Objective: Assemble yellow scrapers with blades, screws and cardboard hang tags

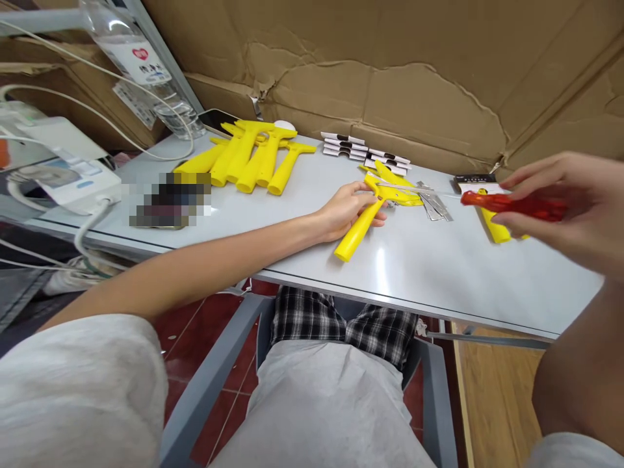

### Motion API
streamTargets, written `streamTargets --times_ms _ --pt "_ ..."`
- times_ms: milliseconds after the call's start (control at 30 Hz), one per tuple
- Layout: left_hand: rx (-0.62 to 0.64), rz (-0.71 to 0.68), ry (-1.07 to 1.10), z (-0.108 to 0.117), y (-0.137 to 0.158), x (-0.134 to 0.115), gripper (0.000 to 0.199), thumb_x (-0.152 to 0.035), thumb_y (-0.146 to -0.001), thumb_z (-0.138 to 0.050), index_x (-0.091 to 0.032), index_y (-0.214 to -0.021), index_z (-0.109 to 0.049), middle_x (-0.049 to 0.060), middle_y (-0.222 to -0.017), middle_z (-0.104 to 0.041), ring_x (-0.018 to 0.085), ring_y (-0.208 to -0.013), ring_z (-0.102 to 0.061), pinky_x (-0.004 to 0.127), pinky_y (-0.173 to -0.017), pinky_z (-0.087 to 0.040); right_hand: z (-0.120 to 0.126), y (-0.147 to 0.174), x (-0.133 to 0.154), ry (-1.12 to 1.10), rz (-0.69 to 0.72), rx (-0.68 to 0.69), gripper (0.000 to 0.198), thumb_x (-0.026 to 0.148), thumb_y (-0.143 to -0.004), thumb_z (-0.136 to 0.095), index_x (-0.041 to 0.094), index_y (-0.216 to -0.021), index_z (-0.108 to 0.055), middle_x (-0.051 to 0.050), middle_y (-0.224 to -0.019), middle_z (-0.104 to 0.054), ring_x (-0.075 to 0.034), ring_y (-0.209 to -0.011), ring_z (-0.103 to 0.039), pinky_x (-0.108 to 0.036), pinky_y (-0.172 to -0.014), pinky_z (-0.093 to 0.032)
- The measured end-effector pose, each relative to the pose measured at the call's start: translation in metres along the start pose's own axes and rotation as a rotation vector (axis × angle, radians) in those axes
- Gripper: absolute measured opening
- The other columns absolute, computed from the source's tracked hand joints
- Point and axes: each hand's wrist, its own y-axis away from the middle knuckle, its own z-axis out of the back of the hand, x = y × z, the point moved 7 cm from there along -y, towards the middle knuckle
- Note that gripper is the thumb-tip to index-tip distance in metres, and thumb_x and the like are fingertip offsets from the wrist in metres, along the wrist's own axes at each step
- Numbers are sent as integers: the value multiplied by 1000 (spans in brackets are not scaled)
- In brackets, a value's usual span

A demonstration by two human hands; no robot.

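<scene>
My left hand (347, 211) is closed around a yellow T-shaped plastic handle (359, 233), just below its wide head, with the round hollow end toward me. In my right hand (580, 201) is a screwdriver with a clear red handle (517, 205). Its long thin shaft points left to the head of the yellow handle; whether the tip touches a screw is too small to tell. Flat yellow pieces (390, 174) lie just behind that head. Beside them are thin silvery blades (435, 203). Partly behind my right hand lies another yellow handle (494, 227) with a black-topped card (472, 182).
Several yellow handles (248, 156) lie grouped at the back left. Stacked white cards (344, 146) sit against the cardboard wall (380, 65). A blurred-out phone (170, 203), a water bottle (141, 65) and white cables with a power strip (73, 175) occupy the left side.
</scene>
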Motion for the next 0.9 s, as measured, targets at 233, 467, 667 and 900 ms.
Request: streamTargets --times_ms 233,467,667,900 --pt "18 -37 -23 -2 -2 -5 25 -4 -105 -76 -15 -127 -69 11 -99 -88 20 -79 -82 38 -81 -71 -55 25 -22 150 -182 287 57 31 -102 -70 26 -157 -80 -7 -107 -79 -11 -83 -65 -31 -90 -55" --pt "37 -142 -85 7 -7 -9 39 -5 -98 -88 -17 -131 -71 11 -103 -90 21 -94 -86 32 -88 -63 -75 46 -85 123 -313 96 57 37 -107 -61 19 -158 -80 -15 -137 -80 -19 -105 -72 -42 -112 -60" --pt "108 -121 -85 6 -9 -8 58 -5 -91 -98 -21 -134 -62 5 -100 -87 19 -95 -85 31 -94 -62 -116 46 -107 210 -419 152 69 31 -107 -47 9 -168 -73 -23 -139 -78 -29 -121 -75 -48 -120 -61" --pt "70 -136 -99 8 -7 -11 85 2 -91 -96 -25 -161 -55 -4 -97 -76 18 -88 -85 36 -94 -69 -133 34 -92 356 -414 201 67 29 -111 -44 11 -170 -69 -24 -138 -77 -29 -117 -72 -43 -112 -59"
